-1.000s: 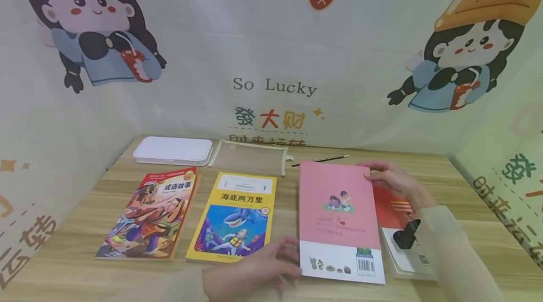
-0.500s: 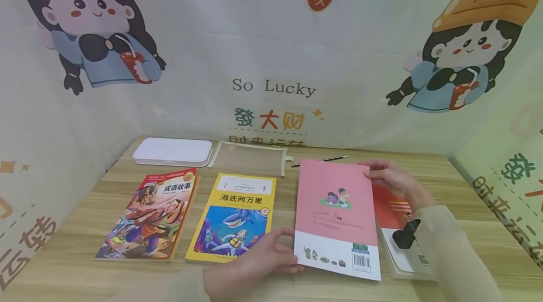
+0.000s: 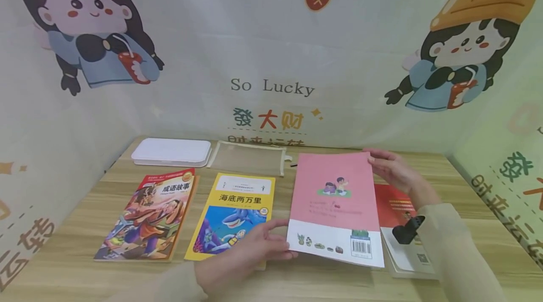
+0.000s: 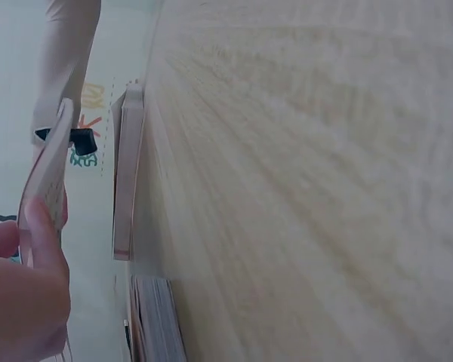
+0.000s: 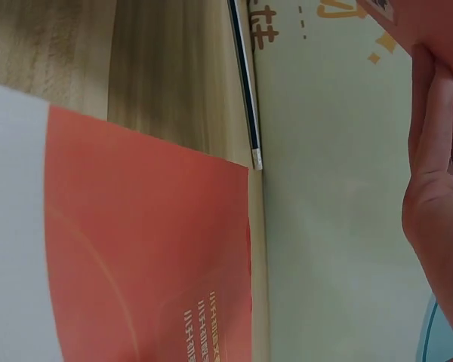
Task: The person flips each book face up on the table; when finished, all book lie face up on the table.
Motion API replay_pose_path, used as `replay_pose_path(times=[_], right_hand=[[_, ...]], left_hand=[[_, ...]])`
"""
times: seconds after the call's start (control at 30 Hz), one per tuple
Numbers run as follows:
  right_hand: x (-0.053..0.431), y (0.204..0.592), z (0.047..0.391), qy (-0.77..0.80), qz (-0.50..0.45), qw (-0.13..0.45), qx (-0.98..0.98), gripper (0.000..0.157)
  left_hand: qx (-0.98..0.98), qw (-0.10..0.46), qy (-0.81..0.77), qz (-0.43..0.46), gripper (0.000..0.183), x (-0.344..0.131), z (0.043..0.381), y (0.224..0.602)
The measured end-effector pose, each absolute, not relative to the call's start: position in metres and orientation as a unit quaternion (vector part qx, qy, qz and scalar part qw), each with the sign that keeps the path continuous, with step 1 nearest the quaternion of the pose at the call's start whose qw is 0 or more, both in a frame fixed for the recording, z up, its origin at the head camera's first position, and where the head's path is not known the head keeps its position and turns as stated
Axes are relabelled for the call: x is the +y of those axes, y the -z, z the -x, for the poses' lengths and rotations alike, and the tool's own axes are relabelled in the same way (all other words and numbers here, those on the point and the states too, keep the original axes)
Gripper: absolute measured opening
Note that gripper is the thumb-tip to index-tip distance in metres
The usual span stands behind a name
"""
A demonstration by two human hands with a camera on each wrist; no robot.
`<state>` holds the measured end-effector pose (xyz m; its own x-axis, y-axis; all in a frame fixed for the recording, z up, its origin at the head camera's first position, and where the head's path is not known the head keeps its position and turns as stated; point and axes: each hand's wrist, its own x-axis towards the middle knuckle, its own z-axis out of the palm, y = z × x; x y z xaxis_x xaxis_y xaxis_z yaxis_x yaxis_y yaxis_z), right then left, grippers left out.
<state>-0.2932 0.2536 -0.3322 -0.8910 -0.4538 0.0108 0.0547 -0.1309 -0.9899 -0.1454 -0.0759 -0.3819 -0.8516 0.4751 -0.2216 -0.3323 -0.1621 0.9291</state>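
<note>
A thin book with a pink and white back cover is held up off the table between both hands. My left hand pinches its lower left corner, thumb on the near face. At the upper right corner, my right hand grips the edge, its fingers partly behind the cover. The left wrist view shows the book edge-on, raised above the tabletop. Under my right forearm lies a red and white book. A yellow book with a shark cover lies flat, partly covered by my left hand.
Farther left lies a colourful storybook. Along the back of the table are a white case and a mesh zip pouch. A pencil lies near the back edge, mostly hidden in the head view. Printed cloth hangs behind.
Both hands have lifted the pink book off the table, raising it slightly. The left hand, earlier beside the corner, now pinches it. The book covers more of the pencil.
</note>
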Motion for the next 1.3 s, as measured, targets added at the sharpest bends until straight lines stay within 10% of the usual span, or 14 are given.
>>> replay_pose_path(times=[0.87, 1.3], right_hand=[[0.25, 0.317, 0.3, 0.809, 0.354, 0.19, 0.429, 0.033], [0.251, 0.316, 0.301, 0.814, 0.372, 0.196, 0.401, 0.029]], left_hand=[[0.447, 0.37, -0.803, -0.137, 0.048, -0.086, 0.152, 0.379], [0.602, 0.23, -0.759, -0.092, 0.045, -0.08, 0.147, 0.385]])
